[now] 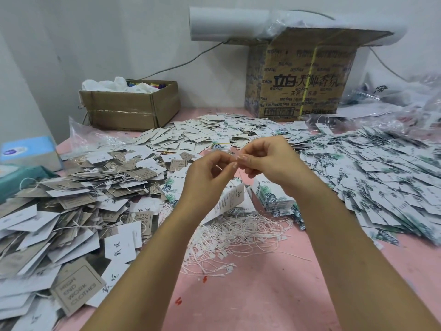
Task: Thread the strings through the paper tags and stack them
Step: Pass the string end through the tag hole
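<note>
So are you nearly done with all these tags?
Not nearly. Done: the heap of grey and white tags on the left already shows strings. In hand: the left hand and right hand pinch one string, with a leaf-print tag dangling below. Left: a pile of loose strings on the pink table and a wide spread of leaf-print tags at right, apparently unstrung.

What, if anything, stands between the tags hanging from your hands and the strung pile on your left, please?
Nothing visible does. The hanging tags dangle on a string pinched by the left hand and right hand; the strung pile lies uncovered to their left.
</note>
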